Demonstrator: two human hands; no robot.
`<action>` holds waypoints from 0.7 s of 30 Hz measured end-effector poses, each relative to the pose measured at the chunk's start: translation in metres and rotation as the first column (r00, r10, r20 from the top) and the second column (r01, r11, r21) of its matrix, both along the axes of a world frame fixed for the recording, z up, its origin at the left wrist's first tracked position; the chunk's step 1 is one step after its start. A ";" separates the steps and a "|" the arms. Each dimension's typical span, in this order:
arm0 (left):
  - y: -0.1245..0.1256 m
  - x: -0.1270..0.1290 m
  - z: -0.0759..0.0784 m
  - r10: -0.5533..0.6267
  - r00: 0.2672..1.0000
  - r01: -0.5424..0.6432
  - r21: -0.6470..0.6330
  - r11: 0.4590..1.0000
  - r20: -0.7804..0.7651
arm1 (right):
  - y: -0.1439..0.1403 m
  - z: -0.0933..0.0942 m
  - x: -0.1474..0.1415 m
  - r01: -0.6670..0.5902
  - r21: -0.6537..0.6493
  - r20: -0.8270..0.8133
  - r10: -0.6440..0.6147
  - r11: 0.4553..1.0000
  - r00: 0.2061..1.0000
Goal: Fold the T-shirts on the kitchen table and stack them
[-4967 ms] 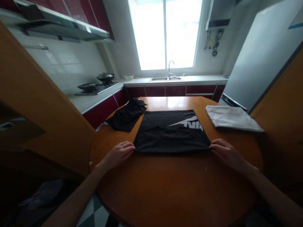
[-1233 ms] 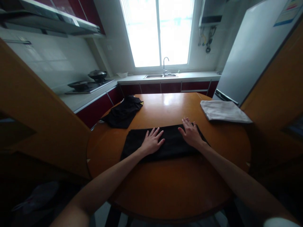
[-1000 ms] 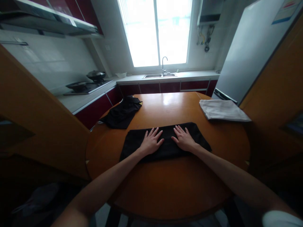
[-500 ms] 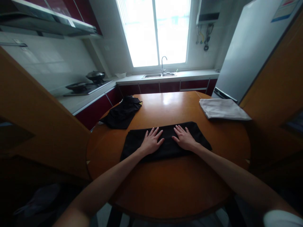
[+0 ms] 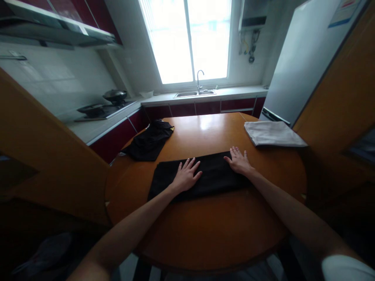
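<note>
Right hand (image 5: pixel 239 162) slid outward along the folded black garment (image 5: pixel 211 175) (both grips flat, open), round wooden table (image 5: pixel 211 234).

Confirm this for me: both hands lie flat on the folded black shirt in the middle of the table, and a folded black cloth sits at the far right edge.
One detail is wrong. The head view shows the cloth at the far right edge is white, not black. The left hand and right hand do lie flat on the folded black shirt in the middle of the table.

Harsh backlight from blown-out window (image 5: pixel 187 39), dim foreground, glare on table (image 5: pixel 211 123), warped edges.
</note>
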State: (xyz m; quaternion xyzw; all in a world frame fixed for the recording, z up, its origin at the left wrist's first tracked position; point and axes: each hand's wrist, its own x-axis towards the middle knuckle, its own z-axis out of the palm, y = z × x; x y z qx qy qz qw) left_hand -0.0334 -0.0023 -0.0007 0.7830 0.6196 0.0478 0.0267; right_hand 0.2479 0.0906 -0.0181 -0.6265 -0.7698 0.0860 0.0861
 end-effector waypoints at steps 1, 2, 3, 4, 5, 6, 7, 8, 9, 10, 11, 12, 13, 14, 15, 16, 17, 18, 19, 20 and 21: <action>0.000 0.000 -0.001 0.002 1.000 -0.002 0.000 1.000 -0.001 | 0.003 0.000 0.004 0.034 0.004 -0.006 -0.034 0.999 0.999; 0.001 0.000 -0.001 0.003 1.000 -0.003 0.001 1.000 -0.002 | 0.006 0.001 0.008 0.065 0.013 -0.017 -0.065 0.998 0.998; 0.001 -0.001 -0.002 0.003 1.000 -0.003 0.003 1.000 -0.001 | 0.007 0.003 0.010 0.094 0.030 -0.033 -0.093 0.995 0.995; 0.002 -0.001 -0.003 0.003 1.000 -0.003 0.005 1.000 0.001 | 0.007 0.004 0.011 0.118 0.057 -0.051 -0.115 0.991 0.992; 0.002 -0.001 -0.003 0.003 1.000 -0.003 0.007 1.000 0.003 | 0.005 0.006 0.011 0.132 0.090 -0.071 -0.125 0.987 0.990; 0.002 -0.001 -0.004 0.003 1.000 -0.003 0.009 1.000 0.006 | 0.002 0.009 0.009 0.130 0.125 -0.091 -0.119 0.984 0.989; 0.002 -0.001 -0.004 0.002 1.000 -0.002 0.010 1.000 0.009 | -0.002 0.011 0.005 0.112 0.159 -0.110 -0.095 0.981 0.989; 0.002 -0.001 -0.003 0.003 1.000 -0.003 0.010 1.000 0.011 | -0.007 0.013 0.001 0.075 0.189 -0.125 -0.052 0.979 0.991; 0.002 -0.001 -0.003 0.003 1.000 -0.003 0.011 1.000 0.013 | -0.012 0.015 -0.005 0.024 0.213 -0.136 0.006 0.977 0.991; 0.001 -0.001 -0.003 0.002 1.000 -0.002 0.012 1.000 0.014 | -0.018 0.016 -0.011 -0.037 0.230 -0.141 0.071 0.972 0.987; 0.001 0.000 -0.003 0.001 1.000 -0.001 0.014 1.000 0.015 | -0.023 0.017 -0.018 -0.099 0.240 -0.141 0.136 0.966 0.981; 0.001 0.000 -0.003 -0.001 1.000 0.000 0.017 1.000 0.015 | -0.028 0.016 -0.024 -0.159 0.240 -0.135 0.195 0.958 0.971; 0.001 0.000 -0.004 -0.003 1.000 0.002 0.024 1.000 0.014 | -0.033 0.014 -0.030 -0.212 0.228 -0.123 0.245 0.950 0.962; 0.001 -0.001 -0.004 -0.004 1.000 0.004 0.032 0.999 0.013 | -0.035 0.012 -0.034 -0.256 0.203 -0.108 0.281 0.945 0.954; 0.002 -0.001 -0.005 -0.006 1.000 0.005 0.040 0.999 0.012 | -0.037 0.010 -0.038 -0.288 0.172 -0.090 0.306 0.942 0.948; 0.002 -0.001 -0.006 -0.007 1.000 0.006 0.045 0.999 0.011 | -0.038 0.007 -0.040 -0.310 0.139 -0.071 0.321 0.941 0.944; 0.003 -0.002 -0.007 -0.008 1.000 0.007 0.048 0.999 0.010 | -0.038 0.005 -0.042 -0.321 0.109 -0.054 0.328 0.941 0.943; 0.003 -0.002 -0.007 -0.009 1.000 0.009 0.048 0.999 0.011 | -0.038 0.003 -0.042 -0.324 0.087 -0.042 0.329 0.942 0.944; 0.003 -0.003 -0.008 -0.010 1.000 0.010 0.047 0.999 0.015 | -0.037 0.002 -0.043 -0.323 0.075 -0.035 0.326 0.944 0.945; 0.003 -0.003 -0.008 -0.013 1.000 0.012 0.046 0.999 0.021 | -0.037 0.001 -0.042 -0.320 0.070 -0.033 0.323 0.945 0.946; 0.003 -0.003 -0.007 -0.016 0.999 0.014 0.048 0.999 0.031 | -0.036 0.001 -0.042 -0.318 0.067 -0.033 0.321 0.946 0.947</action>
